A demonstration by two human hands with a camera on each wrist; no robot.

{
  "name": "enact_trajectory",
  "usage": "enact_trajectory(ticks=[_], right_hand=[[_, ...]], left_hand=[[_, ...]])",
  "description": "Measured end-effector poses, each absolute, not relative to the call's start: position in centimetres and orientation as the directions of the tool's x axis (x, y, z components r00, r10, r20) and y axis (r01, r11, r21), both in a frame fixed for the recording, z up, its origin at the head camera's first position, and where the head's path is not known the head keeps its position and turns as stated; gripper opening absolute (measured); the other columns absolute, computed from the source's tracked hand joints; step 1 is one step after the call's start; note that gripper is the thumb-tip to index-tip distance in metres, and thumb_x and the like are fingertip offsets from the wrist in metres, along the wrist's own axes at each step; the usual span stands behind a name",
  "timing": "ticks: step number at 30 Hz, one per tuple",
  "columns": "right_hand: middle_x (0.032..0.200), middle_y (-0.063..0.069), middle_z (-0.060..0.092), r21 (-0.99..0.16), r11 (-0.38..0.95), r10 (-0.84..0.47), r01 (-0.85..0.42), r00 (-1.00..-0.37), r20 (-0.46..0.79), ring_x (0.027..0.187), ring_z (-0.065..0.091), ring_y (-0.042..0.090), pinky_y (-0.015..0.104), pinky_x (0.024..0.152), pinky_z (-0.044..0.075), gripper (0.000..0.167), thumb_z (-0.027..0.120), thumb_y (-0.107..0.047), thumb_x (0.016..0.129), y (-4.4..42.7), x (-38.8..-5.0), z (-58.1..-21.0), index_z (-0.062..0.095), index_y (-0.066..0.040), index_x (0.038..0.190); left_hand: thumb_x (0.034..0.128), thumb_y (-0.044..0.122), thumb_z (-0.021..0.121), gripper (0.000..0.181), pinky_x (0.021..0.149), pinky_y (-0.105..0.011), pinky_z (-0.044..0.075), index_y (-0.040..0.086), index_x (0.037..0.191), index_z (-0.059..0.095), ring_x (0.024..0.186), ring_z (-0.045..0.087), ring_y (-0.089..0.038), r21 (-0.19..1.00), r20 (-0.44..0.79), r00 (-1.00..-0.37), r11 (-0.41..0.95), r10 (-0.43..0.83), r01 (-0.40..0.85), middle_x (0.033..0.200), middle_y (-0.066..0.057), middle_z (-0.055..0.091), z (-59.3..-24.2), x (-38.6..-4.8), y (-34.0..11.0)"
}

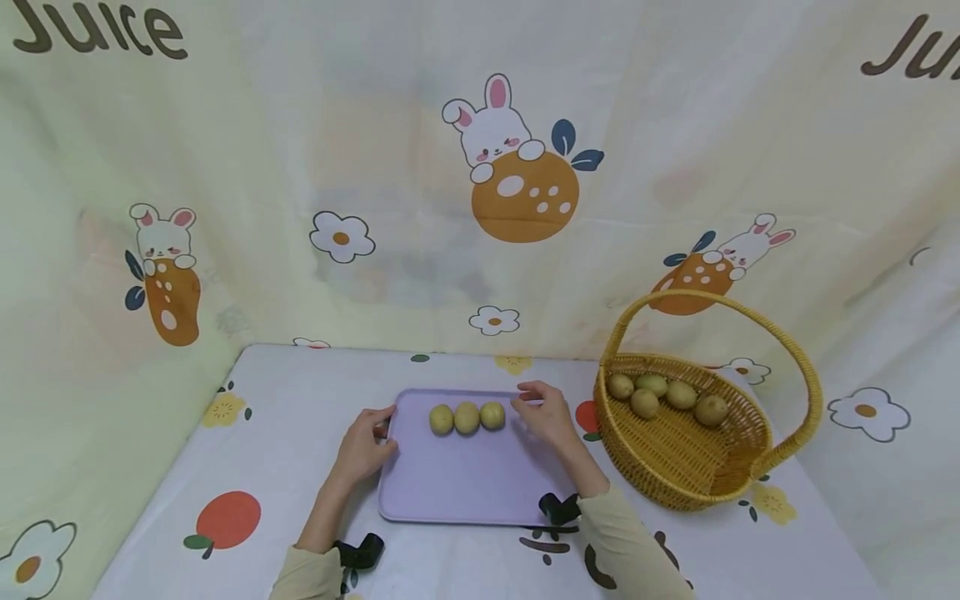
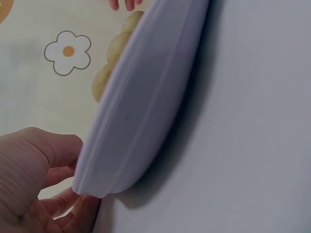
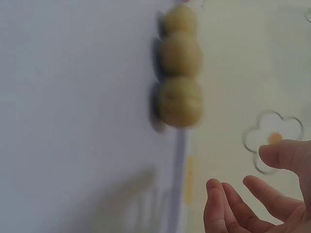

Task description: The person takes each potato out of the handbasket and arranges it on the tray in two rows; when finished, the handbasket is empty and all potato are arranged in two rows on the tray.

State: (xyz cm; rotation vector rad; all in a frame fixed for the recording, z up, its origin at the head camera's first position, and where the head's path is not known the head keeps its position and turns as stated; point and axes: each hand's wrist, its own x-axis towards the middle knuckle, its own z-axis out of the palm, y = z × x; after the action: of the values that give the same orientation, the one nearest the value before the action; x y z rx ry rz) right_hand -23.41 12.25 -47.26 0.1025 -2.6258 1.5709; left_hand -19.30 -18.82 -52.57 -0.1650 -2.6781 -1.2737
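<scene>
A shallow lilac tray (image 1: 472, 487) lies on the table, with three round potatoes (image 1: 467, 418) in a row near its far edge. At the tray's left side, my left hand (image 1: 365, 450) holds the rim by its far corner. In the left wrist view the thumb (image 2: 65, 148) meets the rim, and the other fingers are partly hidden behind the corner. My right hand (image 1: 546, 412) hovers at the tray's far right, beside the rightmost potato. The right wrist view shows its fingers (image 3: 214, 206) spread and holding nothing, apart from the potatoes (image 3: 181, 102).
To the right stands a yellow wicker basket (image 1: 693, 500) with a tall arched handle (image 1: 806, 367). Several potatoes (image 1: 681, 395) lie along its far side. A printed white cloth (image 1: 300, 392) covers the table, and a patterned curtain (image 1: 390, 150) hangs behind it.
</scene>
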Motion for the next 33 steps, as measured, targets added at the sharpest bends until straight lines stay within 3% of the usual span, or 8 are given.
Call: enact_trajectory(ticks=[5, 9, 16, 19, 25, 31, 33], right_hand=[[0.106, 0.027, 0.067, -0.866, 0.486, 0.006, -0.115, -0.991, 0.134, 0.094, 0.066, 0.039, 0.045, 0.084, 0.053, 0.031, 0.065, -0.007, 0.090, 14.3, -23.6, -44.8, 0.064, 0.008, 0.117], [0.112, 0.026, 0.066, -0.865, 0.496, 0.050, -0.079, -0.992, 0.120, 0.099, 0.064, 0.036, 0.036, 0.083, 0.051, 0.034, 0.063, -0.013, 0.094, 16.7, -23.8, -43.0, 0.064, 0.005, 0.123], [0.117, 0.025, 0.061, -0.891, 0.452, 0.162, -0.036, -0.979, 0.122, 0.086, 0.057, 0.010, 0.017, 0.070, 0.046, 0.036, 0.060, -0.015, 0.096, 22.4, -23.4, -41.6, 0.061, 0.006, 0.126], [0.119, 0.025, 0.060, -0.873, 0.486, 0.230, 0.028, -0.968, 0.098, 0.096, 0.059, 0.020, 0.023, 0.075, 0.047, 0.038, 0.057, -0.017, 0.097, 24.7, -22.6, -41.8, 0.060, 0.006, 0.128], [0.127, 0.033, 0.052, -0.797, 0.589, 0.313, 0.137, -0.947, 0.069, 0.115, 0.050, 0.045, 0.054, 0.090, 0.043, 0.045, 0.055, -0.019, 0.095, 28.0, -21.6, -44.1, 0.054, 0.009, 0.130], [0.112, 0.034, 0.056, -0.700, 0.704, 0.286, 0.117, -0.949, 0.129, 0.097, 0.051, 0.045, 0.054, 0.083, 0.040, 0.043, 0.057, -0.016, 0.091, 29.3, -22.3, -46.7, 0.054, 0.011, 0.125], [0.117, 0.036, 0.056, -0.682, 0.721, 0.272, 0.124, -0.955, 0.114, 0.101, 0.052, 0.048, 0.056, 0.086, 0.041, 0.047, 0.058, -0.015, 0.091, 29.4, -22.4, -47.1, 0.052, 0.011, 0.130]], left_hand=[[0.0704, -0.003, 0.066, 0.060, 0.073, -0.035, 0.050, -0.006, 0.130, 0.060, 0.084, 0.065, -0.025, 0.757, 0.196, -0.980, 0.632, 0.022, 0.166, 0.111, -0.020, 0.060, -52.6, -19.4, -18.9], [0.0701, -0.003, 0.066, 0.060, 0.073, -0.035, 0.050, -0.005, 0.130, 0.060, 0.084, 0.065, -0.025, 0.758, 0.193, -0.981, 0.631, 0.020, 0.162, 0.111, -0.020, 0.060, -52.5, -19.3, -19.1], [0.0701, -0.003, 0.066, 0.060, 0.074, -0.036, 0.050, -0.006, 0.129, 0.060, 0.083, 0.066, -0.025, 0.764, 0.200, -0.980, 0.623, 0.019, 0.168, 0.110, -0.020, 0.060, -52.6, -19.3, -19.0], [0.0699, -0.003, 0.066, 0.060, 0.074, -0.035, 0.050, -0.006, 0.129, 0.061, 0.083, 0.066, -0.024, 0.765, 0.205, -0.979, 0.621, 0.017, 0.171, 0.109, -0.020, 0.061, -52.5, -19.3, -18.8], [0.0697, -0.003, 0.066, 0.059, 0.074, -0.035, 0.050, -0.007, 0.128, 0.061, 0.082, 0.065, -0.025, 0.761, 0.218, -0.976, 0.622, 0.021, 0.184, 0.108, -0.020, 0.061, -52.2, -19.1, -18.7], [0.0708, -0.003, 0.066, 0.059, 0.076, -0.036, 0.050, -0.006, 0.129, 0.061, 0.084, 0.066, -0.026, 0.765, 0.205, -0.979, 0.620, 0.021, 0.173, 0.108, -0.019, 0.061, -52.2, -19.0, -18.8], [0.0709, -0.002, 0.066, 0.059, 0.076, -0.036, 0.050, -0.006, 0.130, 0.061, 0.083, 0.066, -0.025, 0.763, 0.201, -0.979, 0.623, 0.023, 0.171, 0.107, -0.018, 0.061, -52.3, -19.0, -18.8]])
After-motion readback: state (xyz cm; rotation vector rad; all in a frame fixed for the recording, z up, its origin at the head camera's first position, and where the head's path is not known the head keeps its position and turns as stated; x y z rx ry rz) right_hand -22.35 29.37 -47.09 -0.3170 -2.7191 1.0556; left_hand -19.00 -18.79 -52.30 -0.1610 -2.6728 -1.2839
